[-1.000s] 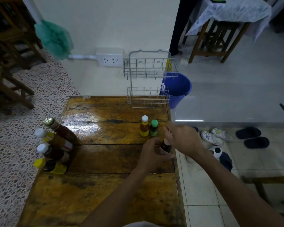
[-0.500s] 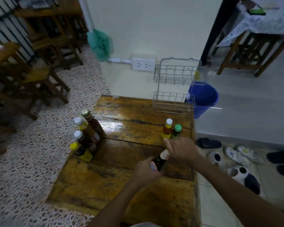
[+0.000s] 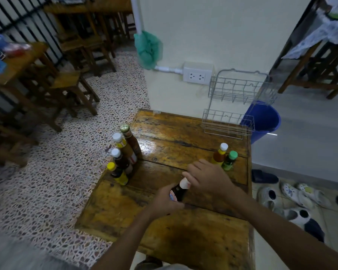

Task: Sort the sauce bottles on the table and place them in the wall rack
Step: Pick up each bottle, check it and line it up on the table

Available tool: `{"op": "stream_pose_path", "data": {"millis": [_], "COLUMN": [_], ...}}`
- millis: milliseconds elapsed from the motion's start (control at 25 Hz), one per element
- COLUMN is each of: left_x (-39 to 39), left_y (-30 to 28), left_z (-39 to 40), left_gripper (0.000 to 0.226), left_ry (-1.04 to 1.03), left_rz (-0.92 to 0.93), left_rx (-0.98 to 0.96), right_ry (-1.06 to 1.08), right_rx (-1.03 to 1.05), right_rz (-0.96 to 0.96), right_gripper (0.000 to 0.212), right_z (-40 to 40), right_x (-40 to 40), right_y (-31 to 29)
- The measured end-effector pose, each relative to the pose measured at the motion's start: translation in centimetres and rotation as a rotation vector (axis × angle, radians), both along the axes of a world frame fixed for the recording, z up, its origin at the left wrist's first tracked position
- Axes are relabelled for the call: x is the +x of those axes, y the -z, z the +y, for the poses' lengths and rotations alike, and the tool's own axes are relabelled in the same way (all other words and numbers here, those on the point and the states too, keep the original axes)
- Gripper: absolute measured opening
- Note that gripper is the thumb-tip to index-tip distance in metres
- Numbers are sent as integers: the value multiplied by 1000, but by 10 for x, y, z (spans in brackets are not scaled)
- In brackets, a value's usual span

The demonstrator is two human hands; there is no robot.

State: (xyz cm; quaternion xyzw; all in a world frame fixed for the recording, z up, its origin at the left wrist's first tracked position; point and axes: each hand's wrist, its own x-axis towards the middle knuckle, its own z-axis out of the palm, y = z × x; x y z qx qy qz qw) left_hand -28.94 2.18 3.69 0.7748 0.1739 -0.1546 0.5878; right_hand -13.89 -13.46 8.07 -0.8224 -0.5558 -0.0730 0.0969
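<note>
Gripping a dark glass bottle over the glossy wooden counter, the left hand curls round its body; the right hand pinches its white cap.

I cannot read any text here. The dark bottle in my left hand has a round label with blue and red, but its letters are too blurred. The labels on the other bottles are too small to read.

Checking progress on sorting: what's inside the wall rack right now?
Both wire tiers of the rack show no bottles. A blue bucket shows through the wires behind it.
</note>
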Motion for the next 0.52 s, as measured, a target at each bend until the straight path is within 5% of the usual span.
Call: {"op": "stream_pose_path", "data": {"millis": [80, 240, 400, 520], "left_x": [-1, -3, -16, -27], "left_y": [-3, -1, 17, 32], "left_z": [17, 33, 49, 67], "left_gripper": [61, 75, 65, 71], "left_ry": [65, 53, 221, 144], "left_rz": [-14, 32, 77, 49], "left_rx": [15, 257, 814, 603], "right_ry": [-124, 80, 118, 166], "right_rx": [35, -12, -657, -560], "right_rz": [-82, 67, 245, 184], "right_gripper": [43, 50, 24, 37], "right_z": [3, 21, 39, 62], "right_x": [12, 3, -19, -40], "right_y": [1, 17, 39, 33]}}
